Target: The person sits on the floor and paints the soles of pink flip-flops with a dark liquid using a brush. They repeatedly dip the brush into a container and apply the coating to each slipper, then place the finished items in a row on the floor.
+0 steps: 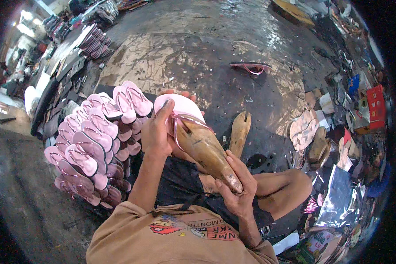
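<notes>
A pink flip-flop (190, 104) is in front of me, its shiny pink straps around the toe end of a wooden shoe last (202, 143). My left hand (159, 130) is closed on the flip-flop's left edge, thumb on the pink footbed and fingertips showing behind it. Wrapped round the last's narrow, worn end are the fingers of my right hand (238, 187). The last slants down from the flip-flop toward that hand. Beyond my right hand, a second wooden last (240, 131) with a slotted tip stands out from near my legs.
To my left is a big heap of pink flip-flops (86, 156). One more flip-flop (252, 67) lies on the floor ahead. Pink sole pieces (304, 130), a red box (375, 107) and a clear plastic sheet (339, 202) crowd the right. Another stack of sandals (94, 43) stands far left.
</notes>
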### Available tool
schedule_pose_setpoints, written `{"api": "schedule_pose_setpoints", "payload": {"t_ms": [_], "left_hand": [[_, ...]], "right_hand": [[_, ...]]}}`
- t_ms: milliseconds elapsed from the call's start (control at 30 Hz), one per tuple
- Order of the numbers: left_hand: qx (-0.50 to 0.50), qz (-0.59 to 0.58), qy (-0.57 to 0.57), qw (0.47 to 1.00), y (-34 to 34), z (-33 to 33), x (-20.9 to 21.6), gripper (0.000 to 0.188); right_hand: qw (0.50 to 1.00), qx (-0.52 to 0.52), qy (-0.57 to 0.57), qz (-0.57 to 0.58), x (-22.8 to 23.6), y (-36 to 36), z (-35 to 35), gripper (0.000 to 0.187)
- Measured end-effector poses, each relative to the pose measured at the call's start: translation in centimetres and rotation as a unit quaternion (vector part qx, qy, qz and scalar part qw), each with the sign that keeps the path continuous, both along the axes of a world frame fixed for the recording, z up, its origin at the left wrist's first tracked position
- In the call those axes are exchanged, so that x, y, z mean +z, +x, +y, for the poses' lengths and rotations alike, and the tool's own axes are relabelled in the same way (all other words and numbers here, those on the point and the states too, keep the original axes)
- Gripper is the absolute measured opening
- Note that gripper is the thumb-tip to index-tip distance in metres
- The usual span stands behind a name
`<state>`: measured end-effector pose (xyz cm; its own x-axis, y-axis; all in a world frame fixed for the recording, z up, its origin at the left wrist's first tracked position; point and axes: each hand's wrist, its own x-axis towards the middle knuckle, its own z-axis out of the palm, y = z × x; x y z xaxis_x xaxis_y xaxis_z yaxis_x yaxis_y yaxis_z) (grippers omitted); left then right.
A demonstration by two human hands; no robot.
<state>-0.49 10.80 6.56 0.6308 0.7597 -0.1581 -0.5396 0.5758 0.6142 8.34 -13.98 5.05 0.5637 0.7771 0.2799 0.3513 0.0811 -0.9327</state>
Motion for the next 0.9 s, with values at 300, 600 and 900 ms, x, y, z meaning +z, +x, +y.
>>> {"api": "schedule_pose_setpoints", "payload": {"t_ms": [300,600,900], "left_hand": [[-0.1,0.029,-0.004,0.995,1.2,-1.3,-2.1,0.043],[-0.104,0.147,-0.078,0.981,-2.5,-9.5,-5.4,0.077],[-0.16,0.21,-0.083,0.961,-5.4,-10.2,-1.6,0.071]], "right_hand": [[0.996,-0.026,0.025,0.083,-3.6,-0.8,1.5,0.06],[0.99,-0.064,-0.027,-0.124,-4.9,-3.9,2.9,0.07],[0.935,0.045,-0.143,0.321,-9.5,-3.4,-0.4,0.053]]}}
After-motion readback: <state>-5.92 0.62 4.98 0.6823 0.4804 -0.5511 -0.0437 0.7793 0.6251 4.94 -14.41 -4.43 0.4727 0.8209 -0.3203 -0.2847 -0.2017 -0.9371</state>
